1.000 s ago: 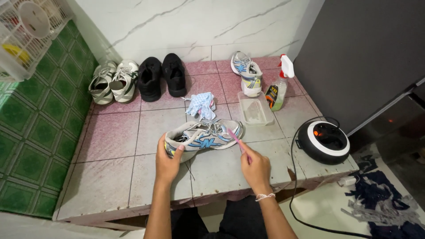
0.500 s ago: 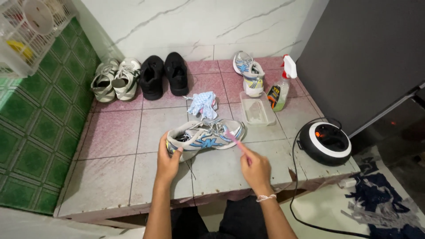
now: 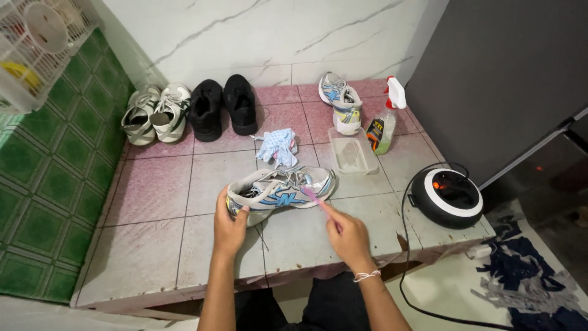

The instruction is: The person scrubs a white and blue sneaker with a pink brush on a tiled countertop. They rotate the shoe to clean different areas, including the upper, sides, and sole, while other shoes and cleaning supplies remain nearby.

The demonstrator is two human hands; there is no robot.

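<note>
Head view: left hand (image 3: 229,225) grips the sneaker (image 3: 280,187) heel (on tile); right hand (image 3: 349,236) pinches a pink toothbrush (image 3: 313,197) against it.

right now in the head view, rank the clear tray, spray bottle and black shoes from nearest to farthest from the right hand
From the right hand:
1. Clear tray, just beyond it, slightly right.
2. Spray bottle, farther back on the right.
3. Black shoes, by the back wall, to the left.

A raised pink tiled platform (image 3: 153,190) meets a white marbled wall (image 3: 263,30), green tiles (image 3: 37,178) at left.
</note>
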